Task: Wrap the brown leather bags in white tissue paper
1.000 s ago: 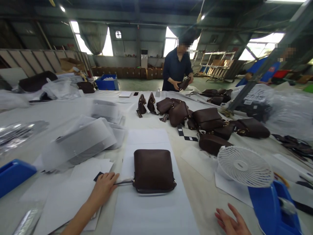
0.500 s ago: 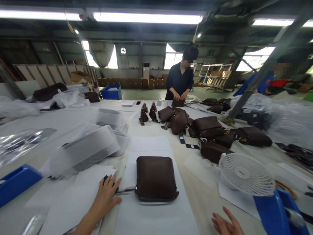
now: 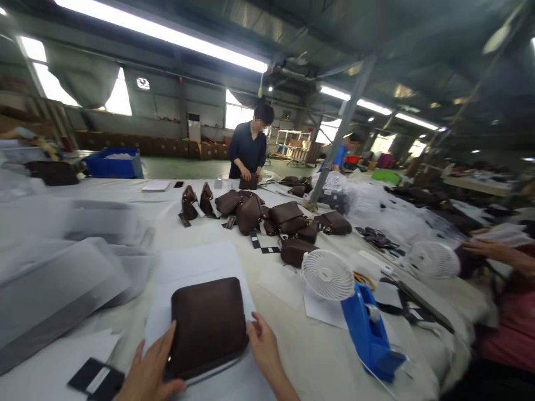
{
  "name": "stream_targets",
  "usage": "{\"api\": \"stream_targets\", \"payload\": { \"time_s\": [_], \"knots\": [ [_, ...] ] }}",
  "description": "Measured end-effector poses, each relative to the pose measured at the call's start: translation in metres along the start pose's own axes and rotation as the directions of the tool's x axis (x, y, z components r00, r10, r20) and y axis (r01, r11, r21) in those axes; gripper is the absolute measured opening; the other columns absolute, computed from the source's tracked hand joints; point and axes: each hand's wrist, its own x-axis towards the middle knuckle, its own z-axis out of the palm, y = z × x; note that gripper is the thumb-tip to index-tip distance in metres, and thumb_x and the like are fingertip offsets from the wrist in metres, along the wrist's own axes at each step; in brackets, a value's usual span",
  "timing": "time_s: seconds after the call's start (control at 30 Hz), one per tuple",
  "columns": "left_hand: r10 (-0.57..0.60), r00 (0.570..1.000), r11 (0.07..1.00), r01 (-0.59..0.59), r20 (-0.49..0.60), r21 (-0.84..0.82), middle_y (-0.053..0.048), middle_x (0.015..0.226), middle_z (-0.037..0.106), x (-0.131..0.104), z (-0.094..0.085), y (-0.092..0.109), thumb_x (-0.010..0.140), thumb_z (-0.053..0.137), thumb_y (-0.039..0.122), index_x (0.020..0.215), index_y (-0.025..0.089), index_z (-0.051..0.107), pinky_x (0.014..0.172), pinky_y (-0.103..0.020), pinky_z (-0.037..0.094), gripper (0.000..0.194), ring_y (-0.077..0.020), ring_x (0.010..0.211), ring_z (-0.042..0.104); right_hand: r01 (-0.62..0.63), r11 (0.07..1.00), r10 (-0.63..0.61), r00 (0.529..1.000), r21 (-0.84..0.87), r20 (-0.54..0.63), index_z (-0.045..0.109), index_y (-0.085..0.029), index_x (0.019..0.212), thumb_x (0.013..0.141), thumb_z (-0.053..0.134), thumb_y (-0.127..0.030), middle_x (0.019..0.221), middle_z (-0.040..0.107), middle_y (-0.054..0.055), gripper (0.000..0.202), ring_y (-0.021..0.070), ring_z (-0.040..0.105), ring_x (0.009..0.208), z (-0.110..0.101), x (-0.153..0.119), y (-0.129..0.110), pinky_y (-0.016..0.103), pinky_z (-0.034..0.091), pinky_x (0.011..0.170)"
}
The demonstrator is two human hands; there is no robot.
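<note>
A dark brown bag [image 3: 209, 324] lies flat on white paper [image 3: 196, 257] in front of me. At its left edge is my left hand [image 3: 152, 365], fingers apart and touching the side. My right hand [image 3: 264, 342] is at the bag's right edge, its fingers bent but apart, the fingertips against the side. A black tag [image 3: 96, 380] with a white label lies left of my left hand. Farther back, several brown bags [image 3: 288, 216] form a pile, with black tags beside them.
Translucent sheets [image 3: 58, 289] are heaped at left. At right stand a white fan [image 3: 328, 274], a blue tape dispenser [image 3: 370, 334] and a second fan [image 3: 432, 259]. Across the table a person [image 3: 248, 147] handles a brown bag; another person's arm [image 3: 501, 253] reaches in from the right.
The view has swung to the right. Both hands have come to the sides of the brown bag, which now lies slightly turned. A black tag now shows on the papers at left.
</note>
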Motion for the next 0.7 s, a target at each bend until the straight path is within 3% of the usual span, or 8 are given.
{"api": "stream_targets", "payload": {
  "time_s": [0.07,0.17,0.3,0.5,0.6,0.7],
  "knots": [
    [-0.025,0.995,0.997,0.032,0.097,-0.076,-0.011,0.148,0.039,0.007,-0.021,0.020,0.067,0.064,0.028,0.147,0.023,-0.013,0.113,-0.054,0.018,0.111,-0.0285,0.133,0.039,-0.017,1.000,0.018,0.999,-0.020,0.046,0.057,-0.009,0.123,0.081,0.051,-0.051,0.105,0.069,0.016,0.060,0.0247,0.066,0.097,0.006,0.017,-0.005,0.035,0.050,0.088],
    [-0.081,0.985,0.988,0.100,0.153,-0.120,-0.013,0.151,0.032,0.016,-0.037,0.035,0.060,0.070,0.029,0.148,0.021,-0.007,0.109,-0.044,0.030,0.117,-0.0292,0.130,0.042,-0.029,0.999,0.034,0.991,-0.046,0.130,0.048,-0.010,0.133,0.082,0.049,-0.054,0.118,0.065,0.017,0.068,0.0253,0.065,0.103,0.019,0.037,-0.015,0.037,0.049,0.092],
    [-0.085,0.981,0.987,0.107,0.176,-0.120,-0.012,0.142,0.044,0.016,-0.041,0.032,0.063,0.068,0.030,0.149,0.025,-0.001,0.099,-0.040,0.040,0.111,-0.0297,0.117,0.051,0.054,0.991,-0.031,0.982,-0.121,0.186,0.034,-0.012,0.143,0.079,0.054,-0.055,0.138,0.051,0.016,0.079,0.0272,0.049,0.126,0.037,0.040,-0.020,0.040,0.038,0.107],
    [-0.076,0.989,0.987,0.092,0.126,-0.133,-0.012,0.135,0.051,0.008,-0.034,0.024,0.064,0.067,0.024,0.148,0.027,-0.002,0.097,-0.040,0.044,0.109,-0.0289,0.113,0.055,0.089,0.987,-0.064,0.981,-0.131,0.183,0.027,-0.010,0.147,0.082,0.051,-0.053,0.141,0.048,0.014,0.081,0.0261,0.044,0.131,0.054,0.032,-0.018,0.039,0.035,0.109],
    [-0.080,0.996,0.988,0.085,0.045,-0.128,-0.016,0.145,0.039,0.010,-0.026,0.025,0.065,0.069,0.023,0.149,0.026,-0.001,0.098,-0.044,0.045,0.110,-0.0331,0.120,0.051,0.074,0.987,-0.045,0.980,-0.143,0.192,0.028,-0.008,0.145,0.083,0.051,-0.051,0.140,0.048,0.016,0.079,0.0269,0.043,0.132,0.054,0.033,-0.021,0.040,0.034,0.110],
    [-0.047,0.998,0.986,0.039,-0.041,-0.164,-0.016,0.156,0.012,0.014,-0.017,0.026,0.068,0.070,0.027,0.148,0.031,0.001,0.096,-0.045,0.048,0.106,-0.0368,0.128,0.044,0.071,0.989,-0.044,0.978,-0.128,0.205,0.028,-0.008,0.145,0.083,0.053,-0.050,0.139,0.049,0.016,0.079,0.0264,0.044,0.131,0.053,0.034,-0.022,0.038,0.037,0.108]
  ]
}}
